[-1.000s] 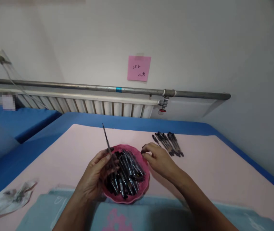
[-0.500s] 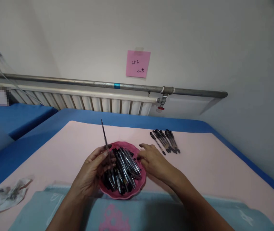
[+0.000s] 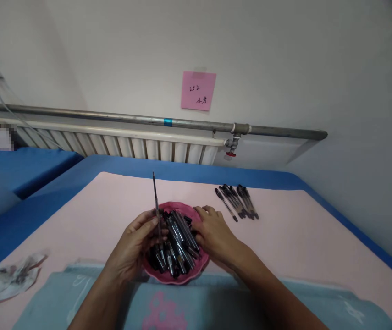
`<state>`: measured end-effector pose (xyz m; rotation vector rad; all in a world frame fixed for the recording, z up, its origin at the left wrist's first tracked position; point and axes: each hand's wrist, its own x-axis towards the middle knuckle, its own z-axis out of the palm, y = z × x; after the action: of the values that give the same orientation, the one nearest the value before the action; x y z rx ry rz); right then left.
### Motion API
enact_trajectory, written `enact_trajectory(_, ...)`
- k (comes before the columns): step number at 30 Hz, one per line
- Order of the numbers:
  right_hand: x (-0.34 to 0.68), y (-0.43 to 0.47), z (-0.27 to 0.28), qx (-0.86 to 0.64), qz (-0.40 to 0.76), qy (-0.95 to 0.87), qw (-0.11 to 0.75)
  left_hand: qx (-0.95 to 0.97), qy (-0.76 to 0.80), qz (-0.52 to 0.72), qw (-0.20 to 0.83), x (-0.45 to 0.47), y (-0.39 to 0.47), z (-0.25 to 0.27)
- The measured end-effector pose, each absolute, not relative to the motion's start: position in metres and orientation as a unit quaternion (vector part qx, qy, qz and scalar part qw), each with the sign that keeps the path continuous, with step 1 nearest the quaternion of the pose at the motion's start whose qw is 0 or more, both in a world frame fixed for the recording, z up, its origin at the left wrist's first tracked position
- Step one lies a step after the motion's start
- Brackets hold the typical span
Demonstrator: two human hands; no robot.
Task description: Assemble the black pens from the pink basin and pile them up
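Note:
My left hand (image 3: 140, 238) is closed on a slim pen refill (image 3: 155, 188), dark toward its tip. The refill points up, leaning slightly left, and its lower part passes in front of the fingers. Right beside that hand is a scalloped pink bowl (image 3: 173, 277) full of clear pen barrels (image 3: 183, 232) and black caps (image 3: 157, 263). Over the bowl's right rim my right hand (image 3: 216, 231) reaches in, fingers apart and bent down at the barrels. Its fingertips are partly hidden, and nothing held shows in it.
Several capped black pens (image 3: 239, 201) lie in a group on the pink table cover (image 3: 302, 238), back right. A teal cloth (image 3: 237, 298) runs along the near edge. Crumpled white plastic (image 3: 13, 279) lies at the left. Behind the table are a radiator (image 3: 130, 146) and a valve (image 3: 232, 149).
My right hand has moved left and down, so its fingers are now inside the bowl's rim. My left hand has shifted slightly right with the pen refill, which stands more upright.

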<state>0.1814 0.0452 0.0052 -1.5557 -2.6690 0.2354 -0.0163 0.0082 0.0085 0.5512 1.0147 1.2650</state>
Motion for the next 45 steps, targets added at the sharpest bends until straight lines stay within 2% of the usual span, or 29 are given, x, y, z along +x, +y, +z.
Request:
enact_trajectory(4, 0.182, 0.046, 0.004, -0.508, 0.075, -0.857, 0.044, 0.248, 0.443, 0.561, 0.654, -0.017, 0.008, 0.009)
enact_trajectory(7, 0.187, 0.049, 0.008, -0.518, 0.091, -0.837, 0.154, 0.239, 0.44, 0.57, 0.651, -0.017, 0.007, 0.011)
enact_trajectory(10, 0.19, 0.049, 0.018, -0.525, 0.208, -0.782, 0.263, 0.238, 0.433, 0.579, 0.648, -0.018, 0.007, 0.012)
enact_trajectory(13, 0.186, 0.044, 0.028, -0.501, 0.338, -0.738, 0.302, 0.242, 0.425, 0.583, 0.649, -0.015, 0.005, 0.011)
enact_trajectory(18, 0.173, 0.031, 0.032, -0.44, 0.346, -0.752, 0.347, 0.293, 0.413, 0.544, 0.669, -0.006, 0.002, 0.005)
enact_trajectory(23, 0.164, 0.026, 0.025, -0.408, 0.341, -0.764, 0.365, 0.314, 0.414, 0.53, 0.67, -0.001, 0.003, 0.0)
enact_trajectory(28, 0.16, 0.026, 0.016, -0.429, 0.425, -0.693, 0.395, 0.314, 0.404, 0.523, 0.682, 0.001, 0.002, 0.002)
enact_trajectory(32, 0.162, 0.027, 0.014, -0.451, 0.485, -0.637, 0.393, 0.263, 0.385, 0.57, 0.676, -0.003, 0.004, 0.008)
enact_trajectory(37, 0.158, 0.024, 0.011, -0.426, 0.453, -0.702, 0.346, 0.18, 0.4, 0.649, 0.622, -0.012, 0.01, 0.014)
enact_trajectory(45, 0.151, 0.019, 0.007, -0.436, 0.462, -0.684, 0.359, 0.197, 0.399, 0.641, 0.626, -0.007, 0.008, 0.012)
